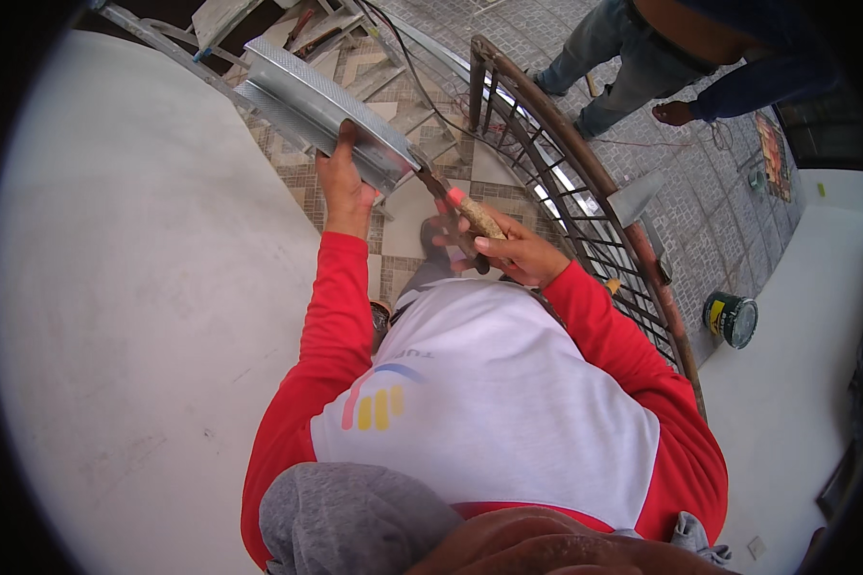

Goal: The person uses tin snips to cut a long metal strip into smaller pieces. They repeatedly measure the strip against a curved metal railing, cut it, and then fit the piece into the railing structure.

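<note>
My left hand (347,190) grips a silvery galvanized metal channel (307,84) from below, with the thumb pressed on its side. The channel slants from the upper left down toward the middle. In my right hand (523,249) is a pair of tin snips (478,216), its handles apart, one of them light and rough-looking. The dark jaws of the snips meet the channel's near end. Whether the blades have bitten into the metal is too small to tell.
A metal ladder (393,81) with tools on it stands beyond the channel. On the right curves a rusty railing (566,144). Past it are a person in jeans (618,57) and a dark paint bucket (731,319). A pale wall (153,268) rises on the left.
</note>
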Demonstrator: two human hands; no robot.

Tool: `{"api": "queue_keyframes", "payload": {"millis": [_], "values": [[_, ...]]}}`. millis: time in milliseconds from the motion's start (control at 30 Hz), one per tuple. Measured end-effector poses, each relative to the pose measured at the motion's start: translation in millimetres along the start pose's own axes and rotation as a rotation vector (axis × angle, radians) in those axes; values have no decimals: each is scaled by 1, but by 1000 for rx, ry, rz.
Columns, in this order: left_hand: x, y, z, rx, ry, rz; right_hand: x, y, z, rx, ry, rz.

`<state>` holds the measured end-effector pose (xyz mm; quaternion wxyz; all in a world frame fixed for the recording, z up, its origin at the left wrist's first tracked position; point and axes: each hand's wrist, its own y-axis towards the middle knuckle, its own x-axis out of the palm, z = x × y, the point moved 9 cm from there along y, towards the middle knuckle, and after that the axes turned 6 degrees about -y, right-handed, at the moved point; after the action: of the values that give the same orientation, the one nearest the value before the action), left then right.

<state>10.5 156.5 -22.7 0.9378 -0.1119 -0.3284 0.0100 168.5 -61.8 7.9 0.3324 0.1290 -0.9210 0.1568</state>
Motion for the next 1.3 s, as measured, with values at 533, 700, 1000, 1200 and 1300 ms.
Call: {"api": "queue_keyframes", "payload": {"millis": [533, 700, 1000, 1200, 1300], "values": [[8, -10, -3, 3, -83, 52, 2, 0, -14, -297, -900, 313], [-14, -3, -4, 38, 42, 107, -14, 3, 7, 17, -45, -35], [-60, 0, 61, 465, 887, 195, -22, 22, 15, 98, -415, 13], [-47, -8, 63, 575, 1047, 182, -6, 97, -39, -230, -1252, 274], [-39, -8, 65, 619, 1073, 202, 7, 108, -51, -302, -1485, 342]]}}
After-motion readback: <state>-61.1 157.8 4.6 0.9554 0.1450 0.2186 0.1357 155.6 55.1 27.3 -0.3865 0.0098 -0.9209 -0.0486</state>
